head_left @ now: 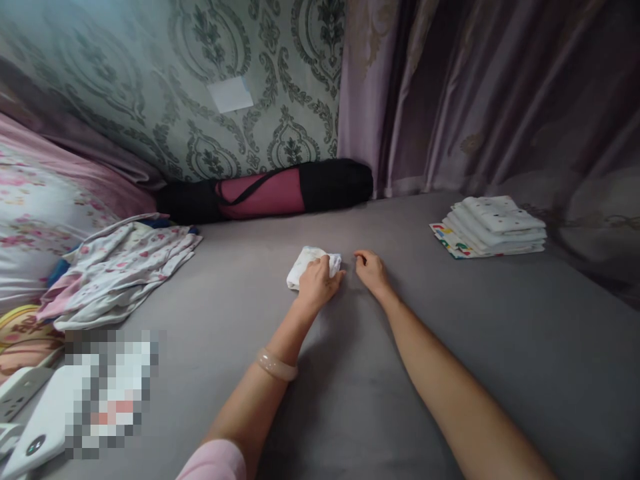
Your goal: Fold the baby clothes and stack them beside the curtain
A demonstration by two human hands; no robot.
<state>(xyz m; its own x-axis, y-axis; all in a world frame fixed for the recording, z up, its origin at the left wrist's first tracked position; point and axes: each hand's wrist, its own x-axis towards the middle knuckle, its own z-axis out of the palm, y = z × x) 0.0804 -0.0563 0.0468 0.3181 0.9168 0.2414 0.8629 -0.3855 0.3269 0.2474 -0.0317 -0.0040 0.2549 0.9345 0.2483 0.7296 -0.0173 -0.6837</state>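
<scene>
A small folded white cloth [306, 261] lies on the grey bed sheet, near the middle of the view. My left hand [317, 283] rests over its right side, fingers bent down onto the fabric and thumb pointing right. Part of the cloth is covered by that hand. Just right of it, apart from the cloth, is my right hand [371, 270], its fingers curled in loosely with nothing visible in them. A pale bangle [277, 366] circles my left wrist.
A stack of folded white cloths [500, 227] sits at the right. Along the wall lies a black and maroon roll bag [265, 193]. Rumpled printed clothes [130, 267] are at the left, above a white phone [55, 413] and a power strip [23, 393].
</scene>
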